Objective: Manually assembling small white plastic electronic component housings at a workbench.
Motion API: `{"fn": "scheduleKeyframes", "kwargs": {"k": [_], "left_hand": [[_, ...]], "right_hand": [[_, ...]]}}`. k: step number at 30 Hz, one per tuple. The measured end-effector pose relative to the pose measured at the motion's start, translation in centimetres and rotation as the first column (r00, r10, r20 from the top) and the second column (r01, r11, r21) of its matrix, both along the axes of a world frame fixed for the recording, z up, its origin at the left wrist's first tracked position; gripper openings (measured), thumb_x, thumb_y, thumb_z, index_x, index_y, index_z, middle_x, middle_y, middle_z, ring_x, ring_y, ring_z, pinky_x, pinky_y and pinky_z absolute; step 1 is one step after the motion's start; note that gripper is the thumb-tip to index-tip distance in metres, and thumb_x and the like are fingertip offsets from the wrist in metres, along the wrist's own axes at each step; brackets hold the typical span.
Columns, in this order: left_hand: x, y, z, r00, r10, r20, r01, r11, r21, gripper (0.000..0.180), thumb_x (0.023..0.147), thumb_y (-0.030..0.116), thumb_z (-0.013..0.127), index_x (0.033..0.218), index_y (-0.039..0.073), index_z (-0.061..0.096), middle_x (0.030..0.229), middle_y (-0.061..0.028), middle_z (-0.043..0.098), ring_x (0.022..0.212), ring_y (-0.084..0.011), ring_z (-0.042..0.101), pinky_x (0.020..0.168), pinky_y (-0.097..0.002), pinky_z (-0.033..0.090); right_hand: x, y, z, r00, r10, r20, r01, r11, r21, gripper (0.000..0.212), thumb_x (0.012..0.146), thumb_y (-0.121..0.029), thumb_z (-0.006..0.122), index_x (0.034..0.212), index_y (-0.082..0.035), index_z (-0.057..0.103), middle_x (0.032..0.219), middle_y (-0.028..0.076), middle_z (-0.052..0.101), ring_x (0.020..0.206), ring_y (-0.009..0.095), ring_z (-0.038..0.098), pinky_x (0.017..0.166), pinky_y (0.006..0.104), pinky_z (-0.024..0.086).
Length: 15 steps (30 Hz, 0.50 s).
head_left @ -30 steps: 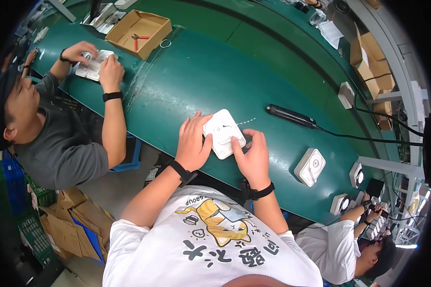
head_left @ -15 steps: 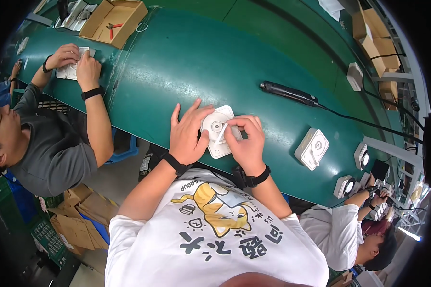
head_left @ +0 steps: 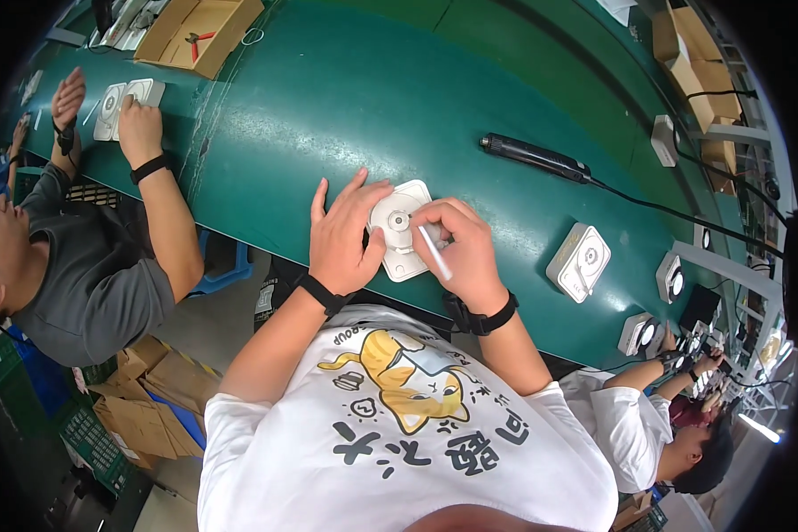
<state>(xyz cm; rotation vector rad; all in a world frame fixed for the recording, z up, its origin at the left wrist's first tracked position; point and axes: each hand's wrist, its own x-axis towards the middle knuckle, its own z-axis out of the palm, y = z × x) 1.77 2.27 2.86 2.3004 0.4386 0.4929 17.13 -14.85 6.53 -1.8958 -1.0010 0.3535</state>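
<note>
In front of me on the green table lies a white box-shaped device with rounded corners and a round disc on top, like a small record player. My left hand rests along its left edge with fingers stretched and spread, index finger and thumb touching the device. Over the device's right side, my right hand pinches a thin white strip between thumb and fingers. The strip slants down toward my wrist. My right fingers hide part of the device's right side.
A black cylindrical tool with a cable lies at the far right. A similar white device sits right of me. At left, a co-worker's hand touches white devices. A cardboard box holds red-handled pliers.
My right hand has turned and shifted slightly right, swinging the white strip away from the disc. My left hand stays at the device's edge. The co-worker at left has lifted one hand off the devices.
</note>
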Motion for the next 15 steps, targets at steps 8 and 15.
{"fn": "scheduleKeyframes", "kwargs": {"k": [8, 15], "left_hand": [[-0.31, 0.02, -0.13, 0.999, -0.021, 0.023, 0.022, 0.999, -0.030, 0.057, 0.097, 0.018, 0.068, 0.154, 0.014, 0.069, 0.158, -0.0099, 0.078, 0.166, -0.0392, 0.059, 0.143, -0.0686, 0.021], [-0.20, 0.13, -0.36, 1.000, -0.016, 0.022, 0.016, 1.000, -0.015, 0.057, 0.095, 0.019, 0.070, 0.152, 0.014, 0.069, 0.156, -0.0093, 0.078, 0.165, -0.0392, 0.060, 0.143, -0.0687, 0.022]], "right_hand": [[-0.75, -0.65, -0.27, 0.999, -0.037, 0.010, 0.036, 0.995, 0.096, 0.018, 0.097, 0.000, 0.092, 0.113, -0.008, 0.088, 0.106, 0.006, 0.083, 0.081, 0.014, 0.070, 0.070, 0.0291, 0.056], [-0.65, -0.19, 0.57, 0.999, -0.034, -0.027, 0.035, 0.999, 0.013, 0.017, 0.098, 0.000, 0.091, 0.113, -0.008, 0.087, 0.105, 0.006, 0.083, 0.079, 0.015, 0.068, 0.070, 0.0295, 0.056]]}}
